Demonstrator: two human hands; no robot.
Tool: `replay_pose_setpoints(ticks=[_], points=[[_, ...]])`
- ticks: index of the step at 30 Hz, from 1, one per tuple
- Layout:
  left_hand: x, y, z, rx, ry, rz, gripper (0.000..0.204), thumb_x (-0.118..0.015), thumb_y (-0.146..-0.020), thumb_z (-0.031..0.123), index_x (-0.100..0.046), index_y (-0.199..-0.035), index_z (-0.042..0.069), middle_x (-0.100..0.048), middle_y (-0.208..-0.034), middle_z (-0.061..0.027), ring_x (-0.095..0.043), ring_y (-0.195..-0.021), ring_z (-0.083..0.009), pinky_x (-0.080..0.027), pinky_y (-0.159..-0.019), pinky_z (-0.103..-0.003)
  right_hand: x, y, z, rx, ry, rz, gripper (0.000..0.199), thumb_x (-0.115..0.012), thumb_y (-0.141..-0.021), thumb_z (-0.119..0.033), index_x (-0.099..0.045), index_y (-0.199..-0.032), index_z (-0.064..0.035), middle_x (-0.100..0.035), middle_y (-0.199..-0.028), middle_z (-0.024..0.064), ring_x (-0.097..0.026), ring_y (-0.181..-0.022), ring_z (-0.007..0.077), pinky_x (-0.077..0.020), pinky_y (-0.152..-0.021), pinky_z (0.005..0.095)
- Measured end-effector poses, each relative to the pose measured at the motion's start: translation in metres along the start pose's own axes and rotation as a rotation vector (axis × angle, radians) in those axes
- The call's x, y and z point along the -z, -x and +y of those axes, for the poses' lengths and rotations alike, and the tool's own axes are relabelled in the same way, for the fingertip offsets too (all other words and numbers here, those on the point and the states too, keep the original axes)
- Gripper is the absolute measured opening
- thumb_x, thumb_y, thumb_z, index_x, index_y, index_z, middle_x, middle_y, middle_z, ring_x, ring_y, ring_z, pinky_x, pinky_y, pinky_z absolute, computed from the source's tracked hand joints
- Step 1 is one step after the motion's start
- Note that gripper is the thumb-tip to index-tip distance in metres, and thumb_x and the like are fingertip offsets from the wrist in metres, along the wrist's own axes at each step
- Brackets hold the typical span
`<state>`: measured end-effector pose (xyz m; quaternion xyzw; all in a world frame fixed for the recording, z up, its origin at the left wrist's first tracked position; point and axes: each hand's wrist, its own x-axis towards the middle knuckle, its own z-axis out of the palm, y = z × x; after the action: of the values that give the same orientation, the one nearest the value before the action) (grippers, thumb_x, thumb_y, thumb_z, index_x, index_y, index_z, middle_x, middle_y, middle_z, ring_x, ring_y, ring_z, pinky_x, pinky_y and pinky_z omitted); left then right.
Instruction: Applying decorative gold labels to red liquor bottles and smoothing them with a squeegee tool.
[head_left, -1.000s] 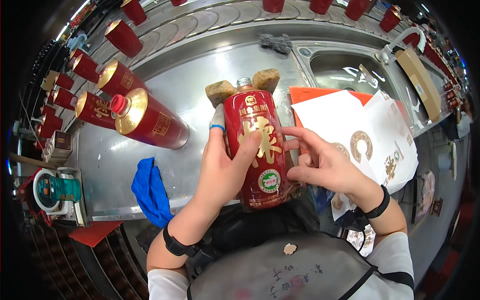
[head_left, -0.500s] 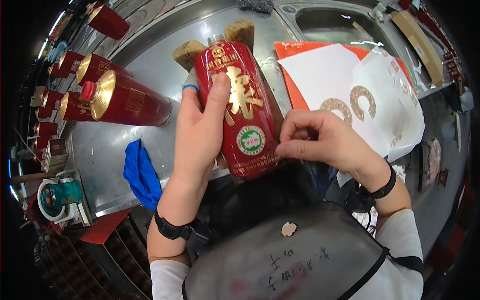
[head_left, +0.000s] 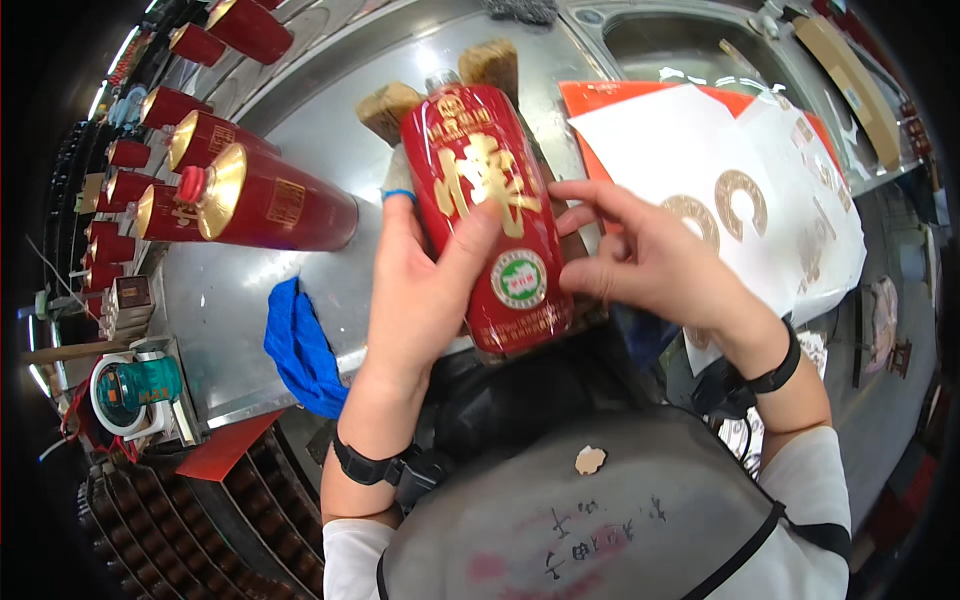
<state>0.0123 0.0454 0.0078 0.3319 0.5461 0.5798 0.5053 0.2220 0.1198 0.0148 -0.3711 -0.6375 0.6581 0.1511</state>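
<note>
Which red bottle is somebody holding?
The red bottle in the middle, with the round green-and-white sticker. The left hand holds it, thumb across its front. No hand touches the red bottles at the left.

Left hand [head_left: 425,285]: fingers mostly hidden behind red bottle [head_left: 525,238]. Grey scouring pad [head_left: 520,10]: cut by upper edge. Apron [head_left: 520,510]: cut by lower edge.

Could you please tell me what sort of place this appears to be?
Probably a bottling or packing workshop: matching red bottles with gold shoulders stand at left, a steel worktop adjoins a sink, and white sheets carry gold C-shaped marks.
</note>
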Motion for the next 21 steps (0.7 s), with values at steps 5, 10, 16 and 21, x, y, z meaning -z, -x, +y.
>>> replay_pose_setpoints(ticks=[5, 10, 16, 21], points=[[0.003, -0.001, 0.002, -0.021, 0.058, -0.107, 0.052, -0.071, -0.096, 0.007, -0.038, -0.135, -0.002, -0.064, -0.129, -0.0168, -0.064, -0.119, -0.0215, -0.054, -0.1, -0.038, -0.011, -0.001, -0.013, -0.051, -0.066, -0.072, 0.098, -0.086, -0.076, 0.003, -0.032, -0.158, -0.0032, -0.054, -0.136, 0.0081, -0.06, -0.077, 0.0038, -0.0474, -0.063, 0.0188], [0.006, -0.007, 0.006, -0.013, 0.081, -0.085, 0.054, -0.07, -0.099, 0.018, -0.038, -0.138, -0.002, -0.062, -0.129, -0.0158, -0.063, -0.119, -0.0196, -0.053, -0.1, -0.036, -0.015, -0.004, -0.016, -0.022, -0.096, -0.063, 0.106, -0.089, -0.076, -0.006, -0.023, -0.16, -0.0015, -0.056, -0.136, 0.013, -0.061, -0.073, 0.007, -0.0499, -0.062, 0.021], [0.003, -0.018, 0.009, 0.051, 0.131, -0.004, 0.046, -0.066, -0.102, 0.029, -0.045, -0.126, -0.004, -0.064, -0.121, -0.0159, -0.064, -0.109, -0.0153, -0.055, -0.092, -0.033, -0.018, -0.007, -0.014, -0.011, -0.092, -0.036, 0.107, -0.089, -0.078, -0.011, -0.021, -0.16, -0.0017, -0.057, -0.138, 0.0173, -0.059, -0.07, 0.006, -0.0496, -0.06, 0.0207], [0.002, -0.022, 0.01, 0.067, 0.123, 0.016, 0.047, -0.068, -0.101, 0.032, -0.048, -0.122, -0.004, -0.065, -0.117, -0.0154, -0.065, -0.104, -0.0142, -0.055, -0.088, -0.031, -0.02, -0.007, -0.012, 0.018, -0.045, -0.013, 0.107, -0.09, -0.079, -0.012, -0.02, -0.16, -0.0008, -0.056, -0.14, 0.0192, -0.058, -0.069, 0.0053, -0.049, -0.06, 0.0203]])
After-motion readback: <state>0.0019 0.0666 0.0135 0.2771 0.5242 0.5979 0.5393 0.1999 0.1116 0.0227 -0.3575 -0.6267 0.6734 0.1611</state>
